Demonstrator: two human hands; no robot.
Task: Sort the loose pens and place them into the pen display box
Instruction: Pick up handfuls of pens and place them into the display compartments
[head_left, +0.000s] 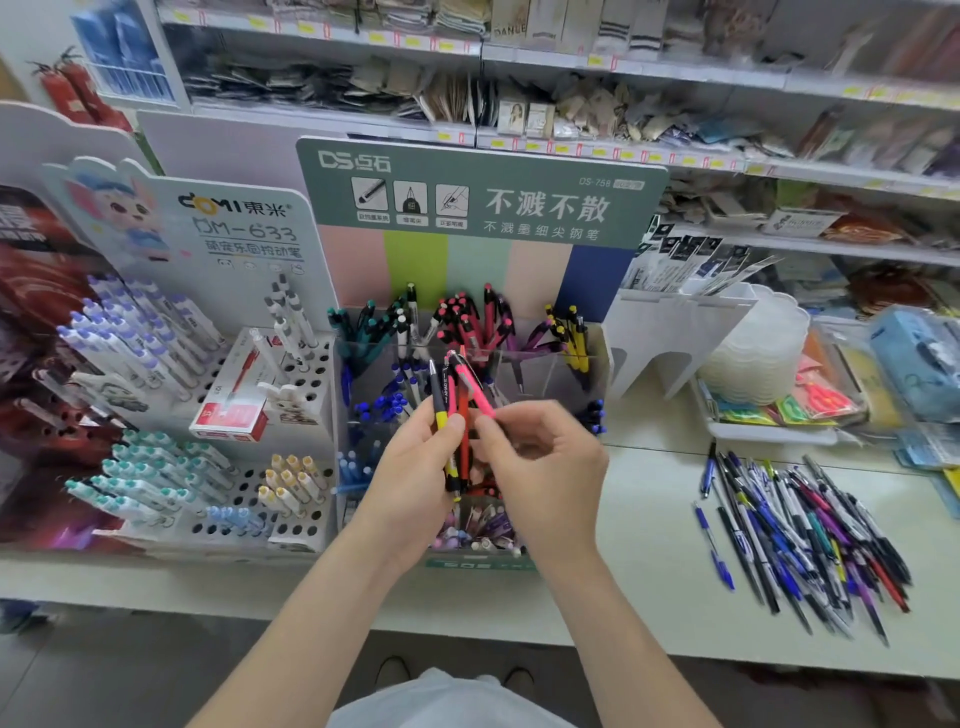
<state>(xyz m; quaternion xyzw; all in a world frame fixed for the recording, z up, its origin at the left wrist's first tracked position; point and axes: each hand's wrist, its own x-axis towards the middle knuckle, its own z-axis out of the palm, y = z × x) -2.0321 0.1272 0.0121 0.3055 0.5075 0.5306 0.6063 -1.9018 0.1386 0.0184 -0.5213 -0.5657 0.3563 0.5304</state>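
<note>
Fingers (488, 425) of the right hand (545, 462) pinch a pink pen (472, 389) — slide it clear of the bundle (441, 410) the left hand (415, 467) grips, into the pink compartment (501, 356) just beyond.

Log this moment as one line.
left hand: grips pen bundle | right hand: pinches pink pen over display box | loose pens: piled on counter

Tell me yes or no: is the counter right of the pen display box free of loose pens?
No, a pile of loose pens lies on the counter right of the pen display box.
</note>
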